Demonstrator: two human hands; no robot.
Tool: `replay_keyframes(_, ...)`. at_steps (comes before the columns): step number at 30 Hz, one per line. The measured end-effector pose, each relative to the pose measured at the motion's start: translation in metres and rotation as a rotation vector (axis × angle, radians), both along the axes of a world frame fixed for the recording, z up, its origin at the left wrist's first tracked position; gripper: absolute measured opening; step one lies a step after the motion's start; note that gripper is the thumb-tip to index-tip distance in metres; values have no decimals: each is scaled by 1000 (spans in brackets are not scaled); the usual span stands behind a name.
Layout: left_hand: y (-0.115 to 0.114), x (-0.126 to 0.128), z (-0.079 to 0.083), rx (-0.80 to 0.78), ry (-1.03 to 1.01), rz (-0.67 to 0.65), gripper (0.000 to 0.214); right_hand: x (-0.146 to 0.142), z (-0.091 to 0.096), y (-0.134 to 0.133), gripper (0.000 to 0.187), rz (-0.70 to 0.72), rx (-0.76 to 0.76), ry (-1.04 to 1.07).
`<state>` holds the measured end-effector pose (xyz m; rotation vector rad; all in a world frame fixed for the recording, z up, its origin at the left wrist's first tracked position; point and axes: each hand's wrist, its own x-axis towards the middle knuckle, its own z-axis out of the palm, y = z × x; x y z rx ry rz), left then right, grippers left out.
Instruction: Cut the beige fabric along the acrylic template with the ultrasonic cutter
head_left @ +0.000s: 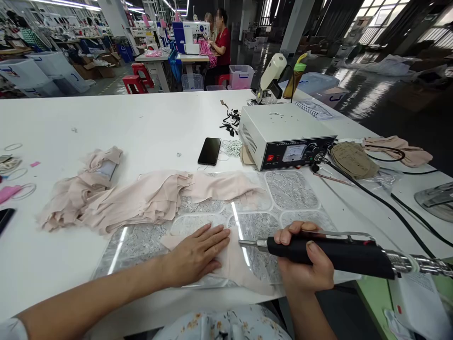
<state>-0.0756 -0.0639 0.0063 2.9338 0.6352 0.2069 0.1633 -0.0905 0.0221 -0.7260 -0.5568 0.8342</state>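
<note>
The room is a wide workshop: at the far side a person in red (223,45) sits by a sewing machine (191,38), with red stools (136,82) to the left of them. Nearer, the white surface (159,118) fills most of the view. On its near part lies a grey patterned mat (141,241), and at the mat's far right stands a metal box (283,115) with a dial. Left of the middle, a heap of pale pink cloth (130,203) lies loosely layered, partly on the mat; it looks like stock not yet worked. A strip (219,186) lies at its right end, on the far part of the mat. Whether that strip is finished cannot be told.

One piece (235,264) is in hand, flat on the near part of the mat, so the work seems under way with much left. The left grip (198,255) rests spread on this piece, holding nothing. The right grip (304,274) is wrapped around a black pen-like tool (329,252), whose metal tip points left at the piece's right edge; contact there is unclear. Left of the box lie a phone (209,151), pale cord (232,148) and small black bits (230,123).
</note>
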Motion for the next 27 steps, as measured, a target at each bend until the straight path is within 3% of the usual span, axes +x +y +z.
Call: replay_keyframes(27, 1, 6, 4, 81, -5, -15, 47, 1, 7, 7, 20, 23, -32, -9)
